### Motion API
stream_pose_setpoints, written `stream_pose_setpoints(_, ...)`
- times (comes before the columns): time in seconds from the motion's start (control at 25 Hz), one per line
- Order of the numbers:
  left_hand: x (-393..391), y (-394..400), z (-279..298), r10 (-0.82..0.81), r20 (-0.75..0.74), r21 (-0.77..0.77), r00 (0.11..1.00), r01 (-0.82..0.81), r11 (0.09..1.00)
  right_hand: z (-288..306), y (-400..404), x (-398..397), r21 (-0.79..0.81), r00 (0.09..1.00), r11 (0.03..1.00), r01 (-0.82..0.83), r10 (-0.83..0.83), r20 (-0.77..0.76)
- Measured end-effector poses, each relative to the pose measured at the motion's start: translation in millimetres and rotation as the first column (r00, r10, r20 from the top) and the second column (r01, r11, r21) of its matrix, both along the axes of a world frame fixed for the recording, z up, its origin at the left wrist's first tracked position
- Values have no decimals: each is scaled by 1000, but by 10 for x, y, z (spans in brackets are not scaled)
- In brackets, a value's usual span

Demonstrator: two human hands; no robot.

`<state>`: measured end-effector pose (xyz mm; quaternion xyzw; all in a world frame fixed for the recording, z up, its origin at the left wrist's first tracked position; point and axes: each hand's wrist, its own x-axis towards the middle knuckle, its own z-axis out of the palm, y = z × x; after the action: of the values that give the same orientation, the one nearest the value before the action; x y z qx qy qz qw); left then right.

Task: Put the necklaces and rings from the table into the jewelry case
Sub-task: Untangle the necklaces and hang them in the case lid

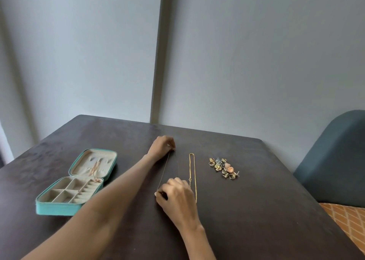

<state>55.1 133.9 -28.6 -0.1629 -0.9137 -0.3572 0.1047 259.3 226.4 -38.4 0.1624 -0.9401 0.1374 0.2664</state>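
A thin dark chain necklace (164, 170) lies stretched on the dark table between my two hands. My left hand (163, 147) pinches its far end, and my right hand (177, 194) pinches its near end. Just to the right lies a gold chain necklace (194, 177), laid out straight. Farther right sits a pile of several rings (224, 167), gold, silver and rose coloured. The teal jewelry case (59, 209) stands open at the left, with a rose-gold necklace (94, 170) hanging in its lid.
The dark table (246, 220) meets a grey wall at its far edge. A blue-grey chair back (335, 160) stands at the right, with an orange patterned seat (349, 220) below it.
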Motion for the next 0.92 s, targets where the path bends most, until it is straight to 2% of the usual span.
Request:
stream_pose_setpoints(0.12, 80, -51, 108, -47, 63, -82, 997, 52, 995, 45, 1, 77, -93, 1000, 996, 14, -16, -26)
stream_pose_setpoints(0.2, 162, -73, 179, -49, 106, -92, 993, 59, 994, 77, 38, 132, -237, 998, 970, 50, -56, -21)
stream_pose_setpoints(0.28, 260, -111, 212, -49, 125, -86, 991, 60, 994, 94, 80, 194, -286, 993, 953, 97, -113, -37)
stream_pose_setpoints(0.4, 375, -179, 163, -68, 135, -108, 989, 83, 991, 90, 76, 263, -171, 981, 969, 177, -187, -47)
stream_pose_setpoints(0.56, 467, -189, 20, -86, 151, -156, 985, 110, 982, 97, 38, 309, -36, 982, 982, 185, -186, -33)
stream_pose_setpoints(0.92, 405, 41, 48, 89, 2, -334, 996, -83, 939, 74, 95, 350, -48, 989, 993, 106, -111, -97)
